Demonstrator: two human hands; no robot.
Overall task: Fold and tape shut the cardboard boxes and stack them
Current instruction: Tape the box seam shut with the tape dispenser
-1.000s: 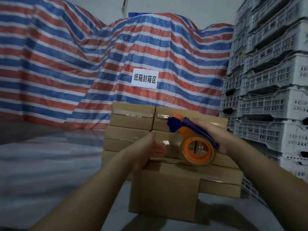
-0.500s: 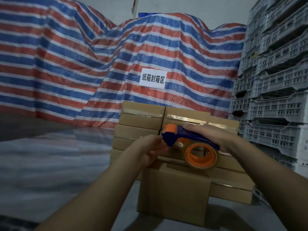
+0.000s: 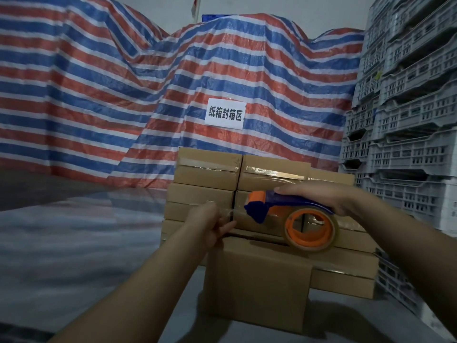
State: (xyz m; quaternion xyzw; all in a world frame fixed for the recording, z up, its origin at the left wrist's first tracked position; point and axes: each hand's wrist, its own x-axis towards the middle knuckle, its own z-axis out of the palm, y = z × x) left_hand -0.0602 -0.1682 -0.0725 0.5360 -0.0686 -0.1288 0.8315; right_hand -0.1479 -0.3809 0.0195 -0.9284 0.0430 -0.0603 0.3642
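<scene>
At frame centre, the left hand [image 3: 210,224] pinched the tape's free end [image 3: 228,215], while the right hand [image 3: 321,194] gripped the tape dispenser [image 3: 291,214] above the unsealed box [image 3: 257,283], lower centre. Taping was apparently starting; next, that end needs pressing onto the seam.

A warehouse or packing area is shown. The back of the space is closed off by a large red, white and blue striped tarpaulin [image 3: 123,95], draped over bulky shapes, and a white paper sign [image 3: 225,114] printed with Chinese characters is fixed to it. On the right, grey perforated plastic crates [image 3: 405,120] are stacked high in columns. Sealed cardboard boxes [image 3: 235,184] are piled in rows on a smooth grey work surface [image 3: 74,243], with clear tape seen across their tops, and a blue and orange tape dispenser [image 3: 294,216] is held above them. Dim lighting and a plain pale wall [image 3: 284,8] are seen above the tarpaulin.
</scene>
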